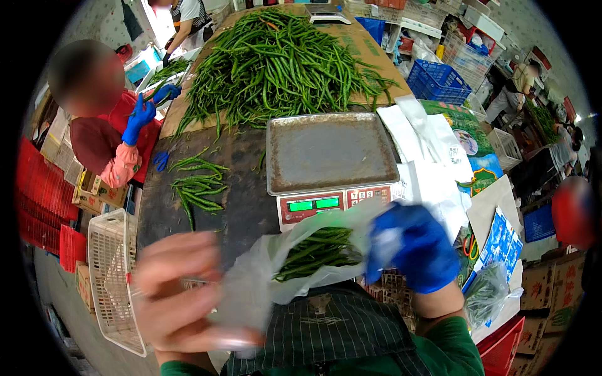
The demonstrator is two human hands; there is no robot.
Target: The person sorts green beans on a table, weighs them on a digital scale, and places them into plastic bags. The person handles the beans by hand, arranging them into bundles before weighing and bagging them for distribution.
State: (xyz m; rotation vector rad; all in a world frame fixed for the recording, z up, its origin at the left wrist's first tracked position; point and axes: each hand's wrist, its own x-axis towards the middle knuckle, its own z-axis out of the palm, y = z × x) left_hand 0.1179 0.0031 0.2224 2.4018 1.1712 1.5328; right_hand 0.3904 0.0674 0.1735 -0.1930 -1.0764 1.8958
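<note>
A translucent plastic bag [251, 272] with its mouth spread holds a bundle of long green chili peppers [317, 251], in front of my striped apron. My left hand [181, 291], bare and blurred, has hold of the bag's left side. My right hand [416, 249], in a blue glove, grips the right edge. Just beyond the bag stands a digital scale [331, 152] with a bare metal pan and lit green displays. A small group of loose peppers [200, 185] lies left of it on the dark table [244, 160].
A large pepper heap [282, 66] covers the far table. White plastic bags [428, 136] lie right of the scale, with scissors [470, 246] and a filled bag [491, 293] nearer. Blue scissors [161, 160] lie left, near a blue-gloved co-worker [113, 131]. A white crate [110, 277] stands below.
</note>
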